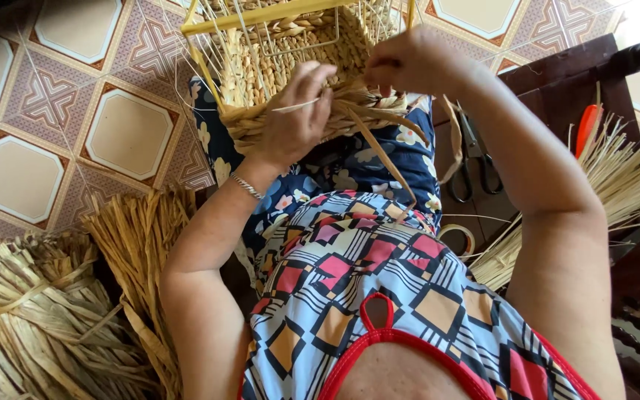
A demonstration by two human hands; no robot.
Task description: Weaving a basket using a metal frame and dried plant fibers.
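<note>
1. On the lap, against the patterned dress: half-woven basket (pixel 290 67), tipped so its braided rim faces the body, within reach of both hands.
2. Left hand (pixel 294 118): fingers (pixel 312 81) curled over the braided rim, clamping the weave, seemingly to stop the finished plait from loosening.
3. Right hand (pixel 409 59): fingers clenched on a flat straw strand (pixel 379 152) just at the rim, pulled taut; loose tail trailing down across the lap.
4. Yellow wire frame (pixel 261 15) standing up out of the weave, apparently serving as the mould for the walls.
5. Down at the person's left, on the tiled floor (pixel 75 96): bundles of dried straw (pixel 46 311), heaped near the knee, handy as fresh stock.
6. At the right, on a dark wooden desk (pixel 557 81): scissors (pixel 475 159), a roll of tape (pixel 457 235), a sheaf of thin stalks (pixel 609 178), an orange-handled tool (pixel 589 126) partly hidden behind it.
</note>
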